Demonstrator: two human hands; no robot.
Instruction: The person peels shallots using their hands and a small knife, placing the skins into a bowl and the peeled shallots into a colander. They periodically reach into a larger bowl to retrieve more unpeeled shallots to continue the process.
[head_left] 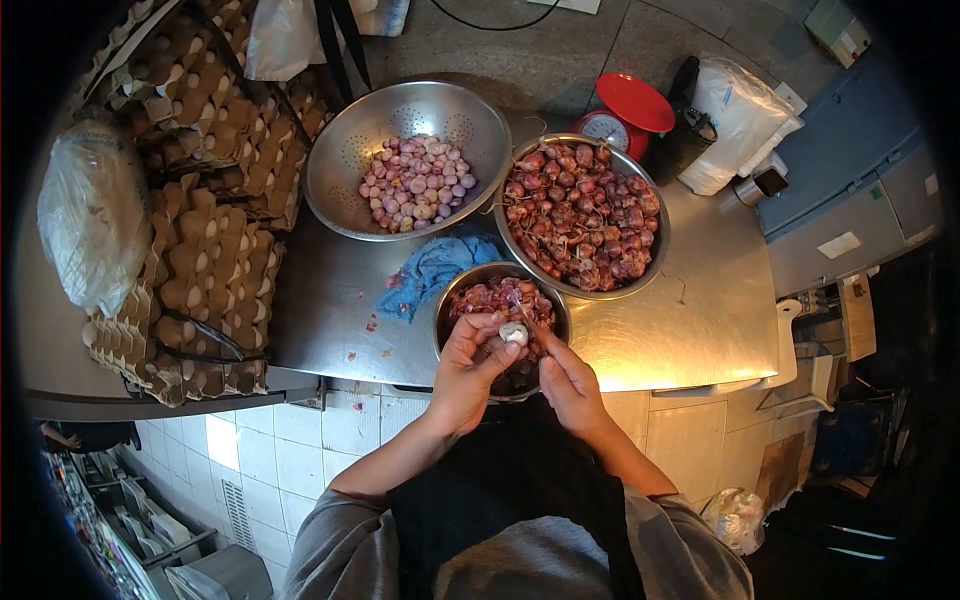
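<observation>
Over a small steel bowl point(446, 349) of reddish, papery skins, my left hand point(464, 372) pinches a small pale shallot point(514, 333) between thumb and fingers. My right hand point(570, 385) is closed close beside it, gripping a thin knife-like tool point(529, 313) that points up toward the shallot; most of the tool is hidden by the fingers. Behind to the right, a wide steel bowl point(655, 262) is heaped with unpeeled red shallots point(580, 215). A steel colander point(335, 170) at the back left holds peeled pinkish shallots point(417, 185).
A crumpled blue cloth point(435, 275) lies on the steel table point(690, 330), with skin scraps nearby. Stacked egg trays point(215, 290) and a plastic bag point(95, 215) stand left. At the back right are a red scale point(635, 105) and a white sack point(735, 120).
</observation>
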